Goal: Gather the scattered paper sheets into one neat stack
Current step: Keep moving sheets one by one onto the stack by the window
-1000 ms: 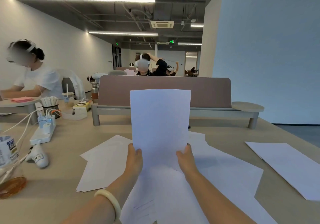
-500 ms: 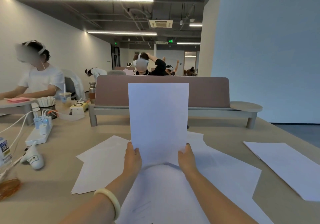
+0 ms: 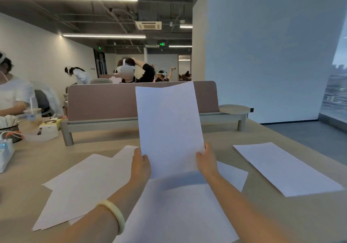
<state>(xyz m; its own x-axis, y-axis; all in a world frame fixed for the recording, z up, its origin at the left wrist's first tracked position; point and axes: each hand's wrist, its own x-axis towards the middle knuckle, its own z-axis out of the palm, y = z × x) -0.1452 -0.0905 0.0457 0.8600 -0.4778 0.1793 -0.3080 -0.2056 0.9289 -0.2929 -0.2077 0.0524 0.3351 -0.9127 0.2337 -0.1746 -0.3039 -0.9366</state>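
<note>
Near edge: loose paper sheets (image 3: 178, 214) overlap under both forearms and spread toward the left of the counter (image 3: 281, 222).
Open room: bare counter at near right, up to a lone sheet (image 3: 285, 169) by the right edge.
Hands: left hand (image 3: 140, 165) and right hand (image 3: 206, 162), fingers gripping the held sheet (image 3: 169, 128) by its lower side edges.
Held sheet: white, blank, upright over the middle, top edge bowed.
Far edge: mauve divider panel (image 3: 103, 100).

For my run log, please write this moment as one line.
left hand: grips upright paper sheet, lower left edge | right hand: grips its lower right edge | loose sheets: flat on table, unstacked
</note>
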